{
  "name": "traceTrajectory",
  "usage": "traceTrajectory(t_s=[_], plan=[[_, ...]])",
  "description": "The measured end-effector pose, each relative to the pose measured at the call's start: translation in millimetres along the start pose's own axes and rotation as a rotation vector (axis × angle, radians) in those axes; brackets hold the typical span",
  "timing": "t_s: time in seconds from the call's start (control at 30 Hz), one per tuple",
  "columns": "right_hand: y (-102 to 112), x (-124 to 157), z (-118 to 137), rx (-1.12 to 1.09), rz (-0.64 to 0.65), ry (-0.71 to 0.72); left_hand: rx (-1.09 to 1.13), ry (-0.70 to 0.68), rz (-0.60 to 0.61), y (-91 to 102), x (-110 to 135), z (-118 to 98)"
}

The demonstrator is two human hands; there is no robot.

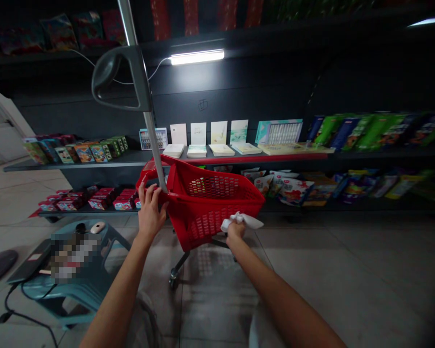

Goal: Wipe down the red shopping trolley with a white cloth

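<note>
A red plastic shopping basket [203, 203] on wheels stands tilted on the tiled floor in front of me, with a grey telescopic pole and dark handle [119, 79] rising from its near rim. My left hand [150, 212] grips the basket's rim at the foot of the pole, fingers wrapped over the edge. My right hand [235, 228] is closed on a white cloth [242, 221], pressed against the basket's outer side wall.
Dark store shelves [239, 158] with cards, books and packets run along the back. A teal plastic stool [87, 270] with a laptop, a mouse and cables stands at the left. A small caster wheel [173, 279] sits under the basket. Tiled floor stretches to the right.
</note>
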State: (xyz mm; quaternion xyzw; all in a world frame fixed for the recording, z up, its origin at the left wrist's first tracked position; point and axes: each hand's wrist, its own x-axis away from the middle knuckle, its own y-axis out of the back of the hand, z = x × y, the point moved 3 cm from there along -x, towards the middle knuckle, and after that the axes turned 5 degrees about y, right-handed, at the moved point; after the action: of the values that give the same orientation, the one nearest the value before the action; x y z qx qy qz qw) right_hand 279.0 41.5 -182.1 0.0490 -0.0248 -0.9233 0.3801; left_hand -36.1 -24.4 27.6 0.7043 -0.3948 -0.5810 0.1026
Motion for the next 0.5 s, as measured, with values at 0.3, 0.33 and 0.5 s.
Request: traceTrajectory(t_s=[0.3,0.33,0.5], plan=[[-65.3,134.6,3.5,-0.383,0.349,-0.212,0.01,-0.008,-0.003,-4.8,3.1,-15.3],[-69.7,141.4,4.6,-0.415,0.383,-0.222,0.007,-0.015,-0.009,-5.4,3.2,-17.1],[-79.2,147.4,19.8,-0.522,0.471,-0.207,0.022,-0.016,-0.014,-9.9,3.2,-20.6]])
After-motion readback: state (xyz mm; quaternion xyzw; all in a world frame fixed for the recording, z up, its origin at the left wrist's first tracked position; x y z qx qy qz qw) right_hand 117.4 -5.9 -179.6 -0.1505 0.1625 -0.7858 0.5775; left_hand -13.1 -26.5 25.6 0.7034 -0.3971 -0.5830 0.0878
